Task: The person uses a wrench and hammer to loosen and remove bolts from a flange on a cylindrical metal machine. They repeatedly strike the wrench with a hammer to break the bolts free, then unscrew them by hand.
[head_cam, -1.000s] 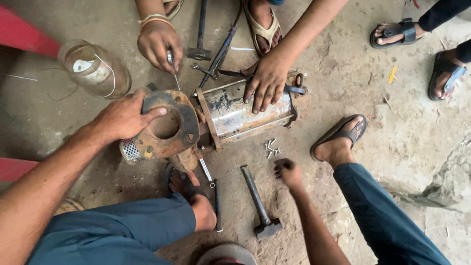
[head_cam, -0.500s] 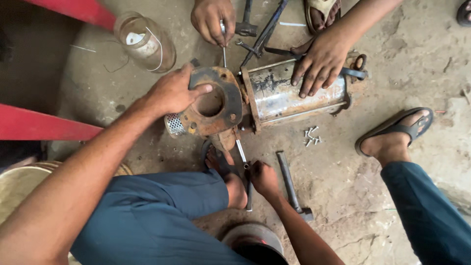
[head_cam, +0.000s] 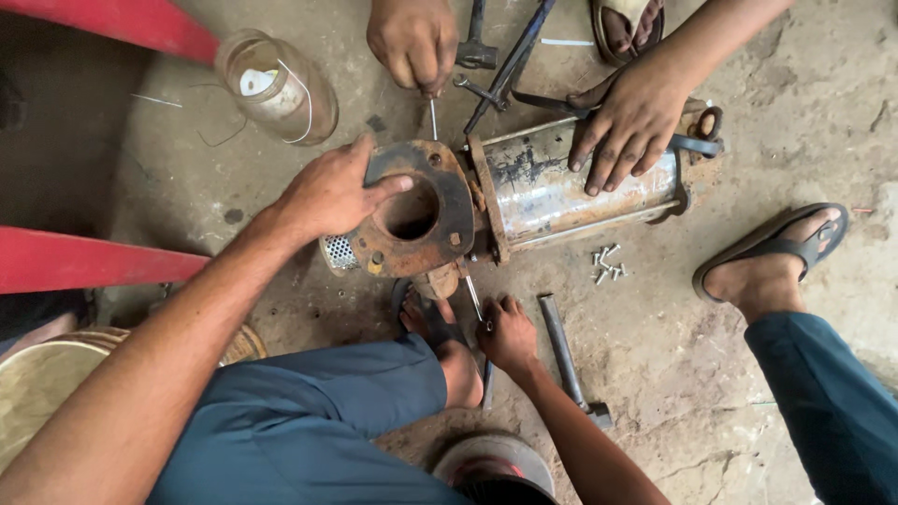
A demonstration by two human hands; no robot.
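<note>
Head view, looking down at the concrete floor (head_cam: 711, 393). My left hand (head_cam: 332, 192) lies flat on the rusty round flange (head_cam: 416, 210) at the end of a metal pump cylinder (head_cam: 561, 182), fingers spread and open, the thumb reaching toward the flange's central hole. The cylinder lies on its side on the floor, just ahead of my foot. My right hand (head_cam: 508, 332) is closed around a thin screwdriver (head_cam: 474, 299) whose shaft points up at the underside of the flange.

A co-worker's hand (head_cam: 629, 120) presses on the top of the cylinder; a second co-worker's hand (head_cam: 412, 42) holds a thin tool against the flange's upper rim. A hammer (head_cam: 566, 360) lies just beside my right hand, and loose screws (head_cam: 606, 264) lie near the cylinder. A clear plastic jar (head_cam: 278, 86) lies on its side at upper left.
</note>
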